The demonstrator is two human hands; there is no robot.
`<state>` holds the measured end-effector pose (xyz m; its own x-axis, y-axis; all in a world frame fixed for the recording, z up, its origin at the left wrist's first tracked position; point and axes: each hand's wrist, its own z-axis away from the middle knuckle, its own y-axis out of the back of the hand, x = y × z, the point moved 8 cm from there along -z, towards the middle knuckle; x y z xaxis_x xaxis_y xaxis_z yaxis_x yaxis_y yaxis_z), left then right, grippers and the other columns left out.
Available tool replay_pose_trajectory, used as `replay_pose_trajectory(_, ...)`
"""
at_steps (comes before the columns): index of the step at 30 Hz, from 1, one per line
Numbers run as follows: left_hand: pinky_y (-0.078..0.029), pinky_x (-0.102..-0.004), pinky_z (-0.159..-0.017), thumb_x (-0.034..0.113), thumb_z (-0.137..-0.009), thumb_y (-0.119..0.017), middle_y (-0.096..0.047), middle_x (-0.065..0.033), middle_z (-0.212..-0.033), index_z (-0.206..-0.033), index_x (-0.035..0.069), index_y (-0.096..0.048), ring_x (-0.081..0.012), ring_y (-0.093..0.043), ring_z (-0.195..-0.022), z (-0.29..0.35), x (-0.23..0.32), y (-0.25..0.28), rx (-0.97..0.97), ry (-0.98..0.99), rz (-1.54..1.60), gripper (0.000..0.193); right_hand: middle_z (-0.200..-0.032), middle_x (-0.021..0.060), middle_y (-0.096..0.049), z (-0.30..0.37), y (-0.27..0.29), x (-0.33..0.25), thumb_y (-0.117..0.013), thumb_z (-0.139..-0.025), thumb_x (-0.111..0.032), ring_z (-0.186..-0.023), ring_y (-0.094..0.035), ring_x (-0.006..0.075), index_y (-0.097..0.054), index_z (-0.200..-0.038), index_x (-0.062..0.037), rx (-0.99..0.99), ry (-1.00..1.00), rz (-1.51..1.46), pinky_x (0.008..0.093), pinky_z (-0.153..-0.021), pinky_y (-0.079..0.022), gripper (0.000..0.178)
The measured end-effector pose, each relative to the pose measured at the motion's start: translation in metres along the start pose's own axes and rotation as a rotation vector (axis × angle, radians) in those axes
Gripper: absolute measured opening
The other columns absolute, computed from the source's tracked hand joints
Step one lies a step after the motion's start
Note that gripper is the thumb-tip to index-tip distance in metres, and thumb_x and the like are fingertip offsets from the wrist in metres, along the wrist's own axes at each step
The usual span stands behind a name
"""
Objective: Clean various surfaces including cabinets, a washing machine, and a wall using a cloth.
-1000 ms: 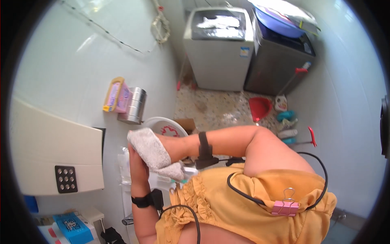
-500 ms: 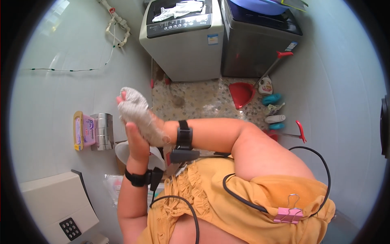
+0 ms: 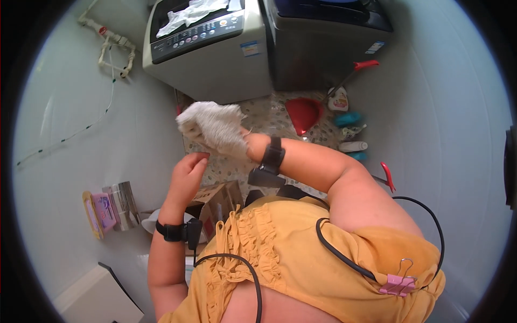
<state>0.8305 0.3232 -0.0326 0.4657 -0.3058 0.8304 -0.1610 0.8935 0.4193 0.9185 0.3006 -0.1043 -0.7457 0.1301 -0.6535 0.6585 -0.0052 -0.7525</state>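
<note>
A greyish-white cloth [image 3: 212, 126], slightly blurred, bunches over my right hand [image 3: 246, 141]. It covers the fingers and moves along with that hand, and only a bit near the wrist shows. Close below and to the left of the cloth is my left hand [image 3: 189, 175], fingers curled together with the thumb against them. Nothing is visible in it, and it appears apart from the cloth. Each wrist wears a black strap with a small dark box; black cables run from these across my yellow top.
Two washing machines [image 3: 212, 70] stand ahead, a white cloth [image 3: 191, 16] on the left one. At right are a red dustpan [image 3: 304, 114], bottles [image 3: 338, 99] and blue items. At left are a wall-mounted pink pack [image 3: 101, 211], a metal holder [image 3: 123, 204] and a cardboard box [image 3: 218, 202].
My right hand has moved right with the cloth, which now looks looser and hides the fingers. My left hand has come away from the cloth and curled. The view has shifted.
</note>
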Motion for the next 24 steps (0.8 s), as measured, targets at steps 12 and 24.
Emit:
replay_pose_trajectory(12,-0.05,-0.0353,-0.089,0.014,-0.079,-0.074,-0.064,-0.0083,-0.119,-0.129,0.008,-0.056,-0.0225,-0.062,-0.102,-0.081,0.11,-0.041,-0.406,-0.211,-0.267,0.053,-0.099,0.0185,-0.07,-0.007,-0.045,-0.112,-0.064,-0.079,-0.013,-0.094,-0.066,0.0382,-0.069,-0.103,-0.0048,0.039,0.294,1.387,0.0438,-0.08,-0.051,0.026)
replay_pose_trajectory(24,-0.051,-0.0384,-0.086,0.01,-0.084,-0.068,-0.067,-0.0147,-0.107,-0.111,0.006,-0.067,-0.0319,-0.063,-0.1,-0.138,0.126,0.053,-0.594,-0.773,-0.474,0.027,-0.083,0.014,-0.065,-0.11,0.013,-0.144,-0.065,-0.081,-0.019,-0.074,-0.061,0.0291,-0.066,-0.088,-0.0035,-0.276,0.233,1.578,0.0364,-0.068,-0.048,0.017)
